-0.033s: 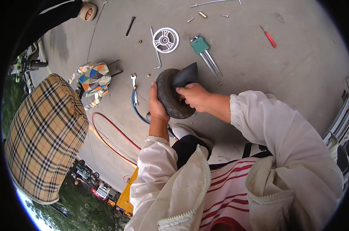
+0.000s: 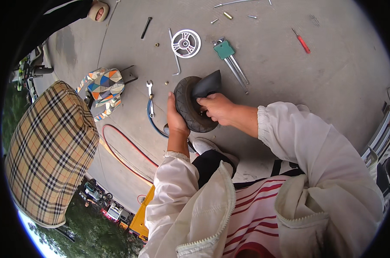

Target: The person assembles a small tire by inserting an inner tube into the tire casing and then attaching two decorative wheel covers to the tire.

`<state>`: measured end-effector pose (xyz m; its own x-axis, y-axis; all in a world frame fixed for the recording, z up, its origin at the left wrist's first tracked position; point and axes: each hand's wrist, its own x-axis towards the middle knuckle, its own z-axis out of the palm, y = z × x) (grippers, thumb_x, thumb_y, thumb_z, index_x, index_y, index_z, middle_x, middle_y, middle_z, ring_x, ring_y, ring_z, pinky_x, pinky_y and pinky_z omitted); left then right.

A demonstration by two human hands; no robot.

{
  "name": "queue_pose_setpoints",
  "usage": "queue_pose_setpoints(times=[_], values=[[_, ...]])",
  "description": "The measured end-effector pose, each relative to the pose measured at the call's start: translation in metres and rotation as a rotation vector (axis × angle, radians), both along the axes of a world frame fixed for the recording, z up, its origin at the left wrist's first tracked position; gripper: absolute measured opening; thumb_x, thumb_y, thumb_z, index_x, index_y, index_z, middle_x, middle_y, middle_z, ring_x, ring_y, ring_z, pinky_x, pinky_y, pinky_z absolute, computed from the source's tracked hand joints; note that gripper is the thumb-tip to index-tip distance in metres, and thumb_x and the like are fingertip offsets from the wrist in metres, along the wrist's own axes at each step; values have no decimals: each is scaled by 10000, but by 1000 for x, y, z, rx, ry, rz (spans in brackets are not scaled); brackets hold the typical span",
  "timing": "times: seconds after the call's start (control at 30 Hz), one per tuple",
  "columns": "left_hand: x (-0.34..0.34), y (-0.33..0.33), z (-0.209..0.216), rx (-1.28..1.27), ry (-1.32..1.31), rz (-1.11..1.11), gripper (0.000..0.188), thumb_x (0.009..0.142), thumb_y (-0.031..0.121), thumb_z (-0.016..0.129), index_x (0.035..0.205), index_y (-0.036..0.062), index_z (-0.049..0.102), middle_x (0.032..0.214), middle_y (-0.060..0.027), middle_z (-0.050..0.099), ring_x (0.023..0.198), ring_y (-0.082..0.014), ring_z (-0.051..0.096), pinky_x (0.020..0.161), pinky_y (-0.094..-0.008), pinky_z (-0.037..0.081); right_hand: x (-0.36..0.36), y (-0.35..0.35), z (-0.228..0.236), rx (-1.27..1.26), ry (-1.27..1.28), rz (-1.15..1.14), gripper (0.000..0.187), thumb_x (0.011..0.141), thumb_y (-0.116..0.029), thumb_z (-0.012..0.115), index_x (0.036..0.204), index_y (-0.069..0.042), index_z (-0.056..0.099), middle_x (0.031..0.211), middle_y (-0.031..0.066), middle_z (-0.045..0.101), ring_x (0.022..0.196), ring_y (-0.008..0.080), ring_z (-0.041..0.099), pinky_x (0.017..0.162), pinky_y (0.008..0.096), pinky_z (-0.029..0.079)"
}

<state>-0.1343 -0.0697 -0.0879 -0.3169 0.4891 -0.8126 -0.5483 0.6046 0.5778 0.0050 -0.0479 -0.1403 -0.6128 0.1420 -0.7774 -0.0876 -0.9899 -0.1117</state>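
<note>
A small black tyre [image 2: 187, 105] with a grooved tread is held upright in front of me. My left hand [image 2: 176, 116] wraps round its outer left side, palm against the tread. A black inner tube [image 2: 208, 84] sticks out of the tyre's opening at the upper right, its loose part rising in a flattened point. Closed on the tube at the tyre's inner edge is my right hand [image 2: 218, 108], thumb on top. Its lower fingers are partly hidden inside the tyre. Beyond the tyre, a silver three-spoke wheel rim [image 2: 186, 43] lies on the ground.
On the concrete lie a green hex key holder [image 2: 224, 50], a red screwdriver [image 2: 303, 44], an L-shaped wrench [image 2: 175, 56], a spanner [image 2: 150, 96], a black bolt [image 2: 146, 27] and an air hose [image 2: 130, 145]. A patterned seat [image 2: 105, 88] and a checked cover [image 2: 53, 155] stand left. Another person's foot [image 2: 99, 11] is at far left.
</note>
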Motion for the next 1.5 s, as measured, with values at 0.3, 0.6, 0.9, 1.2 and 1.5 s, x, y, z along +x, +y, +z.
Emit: queue_pose_setpoints(times=[0.3,0.6,0.9,1.2,1.5], values=[[-14,-16,-16,-13,70,53,595,984,524,385,1237,33,605,1175,-112,665,1040,-260,638,963,-375,484,-5,6,-16,-346,421,146,246,1012,-422,494,889,-210,518,719,-74,401,467,48,235,441,221,166],[-8,-11,1,5,-65,61,593,983,531,395,1206,29,617,1102,-114,684,966,-244,658,896,-364,518,13,4,12,126,126,30,566,906,-551,616,967,10,584,849,75,571,492,94,452,408,267,355],[-24,-40,6,-70,-531,-7,627,952,485,381,1348,17,516,1293,-166,607,1155,-302,599,992,-397,475,25,0,-11,439,11,255,483,956,-493,566,945,-17,651,723,69,612,522,119,515,458,288,413],[-15,-33,-9,-135,-495,-19,646,999,551,394,1282,-5,562,1210,-172,646,1068,-326,643,961,-450,518,54,-16,-7,716,77,406,486,941,-440,619,1120,10,655,969,151,697,878,185,637,794,339,508],[0,-24,-1,-67,-310,16,574,1001,488,395,1237,3,589,1170,-176,658,1024,-331,657,917,-452,540,32,-25,3,763,-340,396,639,861,-557,651,821,80,678,817,210,693,767,278,695,703,378,534]])
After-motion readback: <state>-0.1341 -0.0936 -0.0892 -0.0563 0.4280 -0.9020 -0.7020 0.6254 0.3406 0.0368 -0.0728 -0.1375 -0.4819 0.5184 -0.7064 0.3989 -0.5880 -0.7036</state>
